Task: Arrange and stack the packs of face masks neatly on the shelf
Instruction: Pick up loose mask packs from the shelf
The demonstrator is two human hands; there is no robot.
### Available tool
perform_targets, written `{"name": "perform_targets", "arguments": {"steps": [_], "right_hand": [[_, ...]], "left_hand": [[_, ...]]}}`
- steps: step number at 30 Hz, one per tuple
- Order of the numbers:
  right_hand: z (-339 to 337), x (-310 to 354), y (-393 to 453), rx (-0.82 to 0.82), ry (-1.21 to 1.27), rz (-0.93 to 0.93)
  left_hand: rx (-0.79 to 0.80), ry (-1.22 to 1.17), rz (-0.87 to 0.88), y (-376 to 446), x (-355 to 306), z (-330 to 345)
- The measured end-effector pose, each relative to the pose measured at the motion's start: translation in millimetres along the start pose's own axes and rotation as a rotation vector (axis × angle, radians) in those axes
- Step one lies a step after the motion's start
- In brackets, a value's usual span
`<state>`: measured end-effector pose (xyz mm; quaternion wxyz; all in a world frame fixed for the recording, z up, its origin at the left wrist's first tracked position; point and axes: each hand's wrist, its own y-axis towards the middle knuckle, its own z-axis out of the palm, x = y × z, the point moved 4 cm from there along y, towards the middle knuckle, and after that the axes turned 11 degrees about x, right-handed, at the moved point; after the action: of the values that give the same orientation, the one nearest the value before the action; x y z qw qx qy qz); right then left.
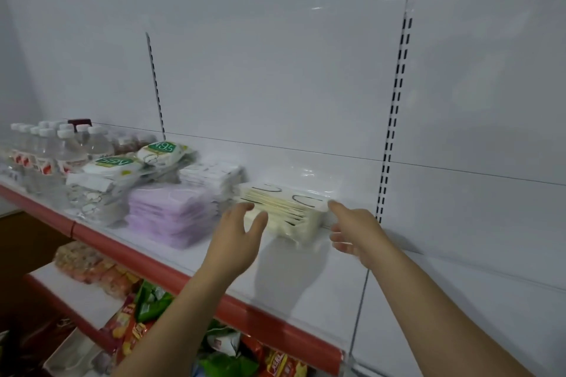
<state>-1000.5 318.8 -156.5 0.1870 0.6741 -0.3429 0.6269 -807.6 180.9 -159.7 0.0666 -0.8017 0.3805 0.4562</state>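
Head view: my left hand (242, 231) and right hand (352, 232) are both spread, fingers apart, one at each end of the cream pack of masks (284, 211), which lies flat on the white shelf (306, 285) right of the other stacks. I cannot tell whether either hand touches the wrap yet; the picture is blurred there.

I judge the pack light and soft, a bundle of thin masks in glossy clear film, so it will likely sag if lifted by one end and may slip under dry fingers. Taking it at both short ends, pressing inward, looks the safest hold.

Just left of it stands a white stack (214, 176), and nearer me a purple stack (171, 214), both close enough to be nudged. Further left, N95 packs (131, 162) lie untidily beside water bottles (52, 150). The shelf to the right is bare. Snack bags (134, 324) sit on the lower shelf, out of the way.
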Motion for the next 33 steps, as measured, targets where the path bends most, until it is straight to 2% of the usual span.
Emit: {"name": "perform_targets", "arguments": {"steps": [3,6,10,12,21,25,28,30,33], "right_hand": [[8.8,6.9,40.9,0.045,0.100,0.084],[15.9,9.6,67.5,0.088,0.113,0.136],[22.3,6.4,88.6,0.085,0.134,0.214],[25.6,8.4,93.8,0.050,0.112,0.209],[57.0,19.4,100.6,-0.145,0.208,0.148],[71.8,29.5,98.1,-0.360,0.066,-0.002],[79.6,36.0,82.7,-0.462,-0.017,-0.086],[79.0,41.8,68.0,-0.522,-0.071,-0.182],[66.7,45.0,39.0,-0.589,-0.129,-0.316]], "left_hand": [[0.007,0.096,0.014,48.6,6.6,-5.6],[0.003,0.317,0.076,93.8,10.9,-7.3],[0.169,0.517,-0.028,136.2,31.5,4.7],[0.235,0.499,-0.013,146.1,46.1,13.9],[0.289,0.374,0.171,154.9,75.0,12.0],[0.320,0.351,0.234,152.8,82.4,11.3],[0.316,0.259,0.264,152.8,88.5,8.9],[0.274,0.131,0.278,150.6,88.9,2.8],[0.095,0.017,0.288,140.0,76.2,-10.3]]}}
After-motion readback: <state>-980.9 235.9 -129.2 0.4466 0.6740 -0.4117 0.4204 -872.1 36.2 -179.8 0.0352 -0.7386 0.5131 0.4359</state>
